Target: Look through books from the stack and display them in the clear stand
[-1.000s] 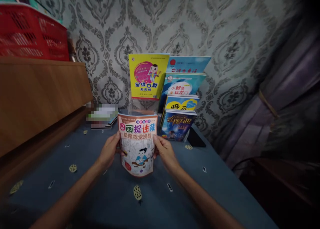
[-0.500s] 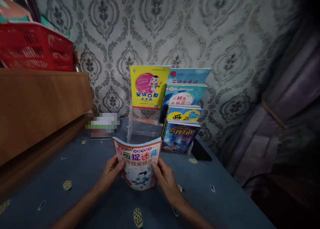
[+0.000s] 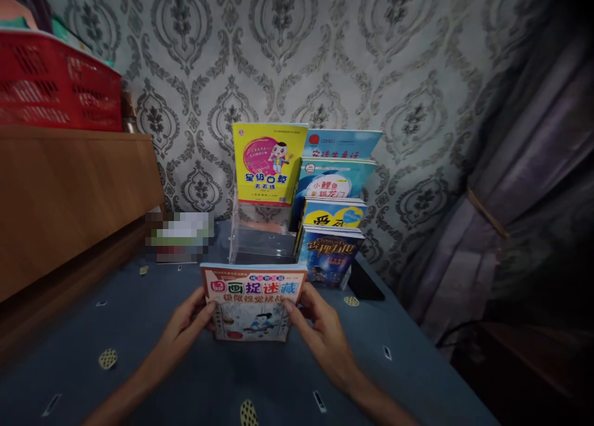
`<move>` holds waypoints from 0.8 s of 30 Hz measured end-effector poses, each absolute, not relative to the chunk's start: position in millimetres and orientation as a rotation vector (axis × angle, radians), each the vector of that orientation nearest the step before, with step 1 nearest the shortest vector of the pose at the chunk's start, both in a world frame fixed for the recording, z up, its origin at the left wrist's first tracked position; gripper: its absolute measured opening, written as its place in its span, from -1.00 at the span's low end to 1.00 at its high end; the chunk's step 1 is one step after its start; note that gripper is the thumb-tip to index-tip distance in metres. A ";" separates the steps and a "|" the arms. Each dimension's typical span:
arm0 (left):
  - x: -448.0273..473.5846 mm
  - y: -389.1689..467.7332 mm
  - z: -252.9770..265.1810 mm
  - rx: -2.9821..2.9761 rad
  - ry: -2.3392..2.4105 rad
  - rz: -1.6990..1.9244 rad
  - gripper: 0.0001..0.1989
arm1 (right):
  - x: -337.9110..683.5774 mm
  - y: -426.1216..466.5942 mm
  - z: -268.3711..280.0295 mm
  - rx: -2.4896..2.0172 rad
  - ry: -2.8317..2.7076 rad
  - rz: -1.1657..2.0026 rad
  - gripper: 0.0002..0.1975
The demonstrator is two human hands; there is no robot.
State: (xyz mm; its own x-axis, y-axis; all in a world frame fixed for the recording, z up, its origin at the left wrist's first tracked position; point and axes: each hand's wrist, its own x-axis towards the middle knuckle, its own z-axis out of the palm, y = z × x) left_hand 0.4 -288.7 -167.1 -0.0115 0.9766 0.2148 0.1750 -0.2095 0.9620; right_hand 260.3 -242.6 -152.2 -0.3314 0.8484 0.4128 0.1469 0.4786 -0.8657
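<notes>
Between my two hands stands a picture book (image 3: 253,308) with a brown-bordered cover and colourful Chinese title, its front facing me. My left hand (image 3: 195,314) grips its left side, thumb on the cover. On the opposite edge my right hand (image 3: 315,321) does the same; the fingers behind the book are partly hidden. Just beyond is a clear tiered book stand (image 3: 262,234). A yellow book (image 3: 269,163) leans at the top of its left side. Down its right side, in steps, are a blue book (image 3: 346,142), a teal book (image 3: 336,178), yellow-and-blue books (image 3: 334,213) and dark blue books (image 3: 330,256).
Blue patterned cloth (image 3: 153,327) covers the surface. A blurred-out stack (image 3: 182,237) lies at the back left, beside a wooden cabinet (image 3: 78,184) bearing a red basket (image 3: 60,82). A dark flat object (image 3: 365,282) lies right of the stand. A curtain (image 3: 510,197) hangs at right.
The book was curved between my hands and is now flat and straighter, its top edge level. The view has shifted slightly to the right. Both hands keep their hold.
</notes>
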 end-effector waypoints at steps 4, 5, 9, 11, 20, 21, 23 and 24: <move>3.7 -296.0 -155.4 1.548 1.316 1.208 -0.43 | 260.4 -249.0 -148.9 -0.867 -1.798 0.913 -0.73; 4.5 -297.8 -152.3 1.561 1.339 1.184 -0.44 | 260.6 -249.3 -148.2 -0.872 -1.804 0.911 -0.73; 7.0 -293.0 -146.1 1.511 1.418 1.133 -0.47 | 260.1 -239.1 -148.7 -0.860 -1.806 0.939 -0.72; 8.2 -280.9 -146.3 1.441 1.415 1.106 -0.48 | 258.8 -228.4 -149.7 -0.882 -1.792 0.925 -0.72; 10.6 -196.2 -69.5 1.656 1.355 1.181 -0.57 | 259.9 -162.5 -77.8 -0.909 -1.845 0.443 -0.71; 11.2 -187.9 -53.6 1.770 1.333 1.282 -0.58 | 259.0 -155.5 -61.3 -0.865 -1.829 0.341 -0.72; 13.1 -172.9 -24.2 1.990 1.262 1.575 -0.60 | 255.6 -143.6 -31.4 -0.729 -1.772 0.170 -0.74; 14.3 -166.1 -12.0 2.089 1.216 1.698 -0.62 | 253.3 -138.7 -19.7 -0.664 -1.730 0.097 -0.74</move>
State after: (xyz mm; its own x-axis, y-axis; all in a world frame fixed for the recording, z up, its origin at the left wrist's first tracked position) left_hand 14.3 -166.1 -12.0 0.0091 0.6844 0.7290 0.4703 -0.6463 0.6009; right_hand 253.3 -138.7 -19.7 -0.1171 0.4774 0.8709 0.3773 0.8325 -0.4056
